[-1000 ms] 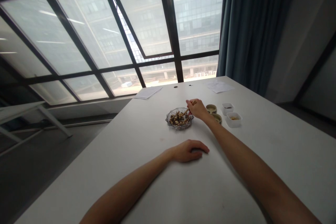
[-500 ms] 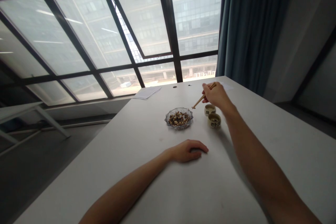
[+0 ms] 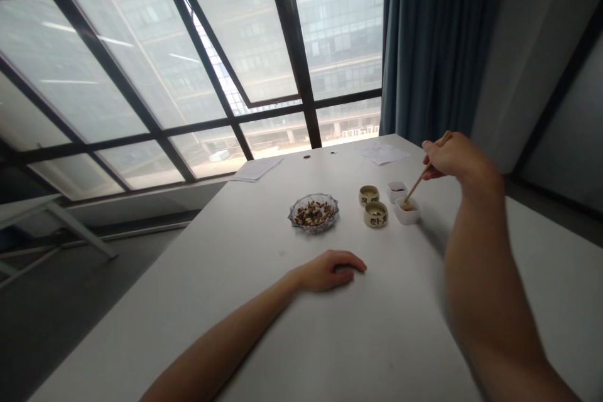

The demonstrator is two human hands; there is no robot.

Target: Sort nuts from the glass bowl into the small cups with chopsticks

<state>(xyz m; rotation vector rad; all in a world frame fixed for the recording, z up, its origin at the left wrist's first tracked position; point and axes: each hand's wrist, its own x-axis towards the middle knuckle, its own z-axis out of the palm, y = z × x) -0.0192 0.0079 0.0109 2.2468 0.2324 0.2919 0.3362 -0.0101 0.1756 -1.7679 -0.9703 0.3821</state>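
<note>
My right hand (image 3: 455, 157) is raised over the table's right side and grips a pair of wooden chopsticks (image 3: 421, 179). Their tips reach down into the nearer small white square dish (image 3: 407, 210). A second white square dish (image 3: 397, 190) sits just behind it. Two small round cups (image 3: 369, 193) (image 3: 375, 214) stand to the left of the dishes. Further left is a glass bowl (image 3: 313, 213) of mixed beans or nuts. My left hand (image 3: 330, 269) rests palm down on the white table (image 3: 264, 301), fingers loosely curled, holding nothing.
Sheets of paper (image 3: 257, 168) (image 3: 384, 153) lie near the table's far edge by the large window. A dark curtain (image 3: 433, 44) hangs at the right. Another table's legs (image 3: 56, 226) show on the floor at the left.
My right hand lifted the chopsticks out of the glass bowl, swung right past the cups, and now has their tips in the nearer white dish. The left hand stayed put.
</note>
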